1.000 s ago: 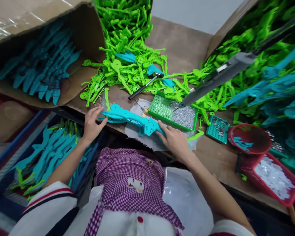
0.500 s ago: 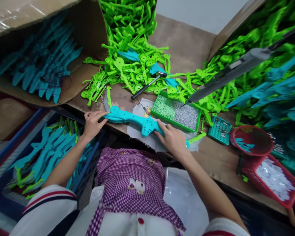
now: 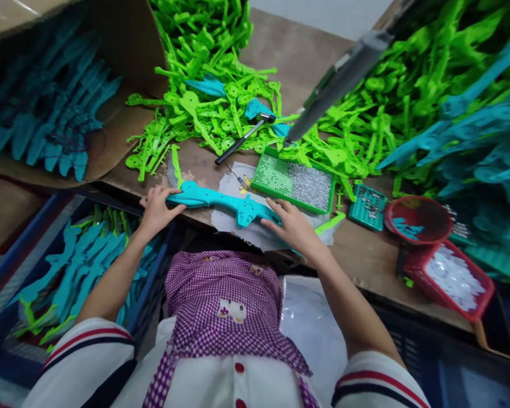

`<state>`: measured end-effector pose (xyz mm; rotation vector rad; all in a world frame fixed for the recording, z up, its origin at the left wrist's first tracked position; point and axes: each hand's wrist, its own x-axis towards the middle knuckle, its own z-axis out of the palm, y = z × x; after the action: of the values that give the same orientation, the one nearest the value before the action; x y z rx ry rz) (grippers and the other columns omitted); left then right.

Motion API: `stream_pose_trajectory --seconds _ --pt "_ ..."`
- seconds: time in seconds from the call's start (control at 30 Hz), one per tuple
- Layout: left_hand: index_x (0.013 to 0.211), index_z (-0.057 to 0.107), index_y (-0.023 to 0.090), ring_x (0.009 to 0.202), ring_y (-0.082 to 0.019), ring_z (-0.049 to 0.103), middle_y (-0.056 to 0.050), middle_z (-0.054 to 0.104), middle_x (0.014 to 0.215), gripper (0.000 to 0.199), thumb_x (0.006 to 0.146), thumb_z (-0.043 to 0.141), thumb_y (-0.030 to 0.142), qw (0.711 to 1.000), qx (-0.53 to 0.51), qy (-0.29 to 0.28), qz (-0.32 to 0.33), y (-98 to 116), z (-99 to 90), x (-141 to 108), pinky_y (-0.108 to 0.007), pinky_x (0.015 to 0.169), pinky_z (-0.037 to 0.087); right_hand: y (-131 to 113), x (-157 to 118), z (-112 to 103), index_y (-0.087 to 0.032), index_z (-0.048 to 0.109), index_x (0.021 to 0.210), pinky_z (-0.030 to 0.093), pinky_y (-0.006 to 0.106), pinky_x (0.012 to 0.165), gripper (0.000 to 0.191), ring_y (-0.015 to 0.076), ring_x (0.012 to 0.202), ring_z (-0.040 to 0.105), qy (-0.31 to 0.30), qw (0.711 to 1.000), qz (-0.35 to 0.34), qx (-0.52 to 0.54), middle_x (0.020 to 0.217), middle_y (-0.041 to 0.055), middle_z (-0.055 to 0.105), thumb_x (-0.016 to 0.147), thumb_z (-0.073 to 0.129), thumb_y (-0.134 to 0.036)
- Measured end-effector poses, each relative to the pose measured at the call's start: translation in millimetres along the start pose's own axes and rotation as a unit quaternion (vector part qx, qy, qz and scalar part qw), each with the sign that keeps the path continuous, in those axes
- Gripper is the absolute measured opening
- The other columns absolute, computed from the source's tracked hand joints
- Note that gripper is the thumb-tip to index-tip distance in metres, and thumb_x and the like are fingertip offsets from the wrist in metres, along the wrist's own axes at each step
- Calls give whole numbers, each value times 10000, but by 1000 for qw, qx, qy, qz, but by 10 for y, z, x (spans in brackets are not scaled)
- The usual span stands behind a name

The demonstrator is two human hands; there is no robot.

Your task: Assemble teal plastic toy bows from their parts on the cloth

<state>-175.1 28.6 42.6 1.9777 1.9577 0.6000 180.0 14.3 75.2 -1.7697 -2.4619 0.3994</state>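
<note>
A long turquoise plastic toy bow (image 3: 223, 199) lies across the front of the bench, a lime-green arm at each end. My left hand (image 3: 158, 211) is closed round its left end, thumb along the near side. On the right part rests my right hand (image 3: 295, 229), its fingers over the top and its palm hiding some of the bow. Under the bow is a grey cloth (image 3: 229, 220). Just behind stands a green tray (image 3: 272, 174) of small silver screws, with a hanging grey electric screwdriver (image 3: 329, 93) above its far edge.
Behind lie heaped green arms (image 3: 212, 107) and a black-handled hammer (image 3: 244, 140). A cardboard box (image 3: 140, 56) and a blue crate (image 3: 153, 294) on the left hold turquoise parts. To the right are a small teal tray (image 3: 368, 207), a red bowl (image 3: 433, 218) and a red bin (image 3: 423, 283).
The screwdriver's tip has swung from over the screws to the tray's far edge. The view has shifted slightly. Both hands stay on the toy bow, the right one's fingers slightly shifted.
</note>
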Motion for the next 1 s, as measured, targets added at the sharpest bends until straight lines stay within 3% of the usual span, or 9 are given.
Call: stream_pose_trajectory --seconds 0.1,0.23,0.33,0.43,0.6,0.7,0.83,1.0 --pt "1113 664 231 1151 -329 505 -91 602 1112 355 782 706 350 1000 -3 20 14 -53 9 -29 -486 1009 386 148 -164 -182 -224 469 1448 501 500 984 604 321 1234 571 64 996 26 59 1368 148 577 954 405 -565" --pt "1219 624 228 1214 -361 479 -132 553 1227 503 771 727 433 997 -1 51 58 31 -66 -71 -493 1031 388 358 -614 -356 -220 555 1374 544 461 918 545 280 1074 668 108 986 84 100 1193 123 694 954 436 -546" --pt "1236 618 254 1286 -351 455 -124 540 1310 454 829 672 450 991 1 35 132 209 -129 -42 -490 1086 347 434 -971 -332 -209 596 1329 552 447 914 522 286 1079 674 100 986 92 101 1177 127 701 935 493 -535" --pt "1256 609 267 1326 -334 452 -104 559 1355 414 870 632 416 980 23 -17 197 400 -97 97 -501 1131 284 412 -1148 -196 -233 597 1327 552 442 939 494 280 1115 666 86 988 72 102 1225 120 680 932 510 -517" --pt "1325 569 205 1262 -310 532 -120 598 1358 444 900 578 333 944 90 -152 278 648 142 411 -463 1102 338 131 -873 143 -228 559 1372 517 474 1011 442 273 1228 606 146 987 21 66 1340 130 631 982 447 -405" --pt "1295 595 182 1174 -304 594 -132 634 1306 403 912 541 298 925 121 -216 289 764 248 510 -427 1026 423 -121 -557 341 -194 505 1421 476 458 1071 459 251 1341 520 128 990 -51 30 1429 118 572 997 425 -352" --pt "1247 621 167 1135 -298 615 -136 669 1227 373 902 549 289 918 116 -246 290 812 279 569 -406 988 462 -315 -322 529 -126 523 1400 426 422 1122 444 231 1375 489 124 987 -97 -16 1441 119 559 1009 395 -292" --pt "1163 645 181 1102 -289 636 -111 697 1151 343 842 636 300 914 71 -271 294 739 286 660 -397 962 482 -297 -327 647 -146 536 1390 406 388 1130 419 197 1354 513 146 984 -96 -30 1416 107 584 1006 397 -242"
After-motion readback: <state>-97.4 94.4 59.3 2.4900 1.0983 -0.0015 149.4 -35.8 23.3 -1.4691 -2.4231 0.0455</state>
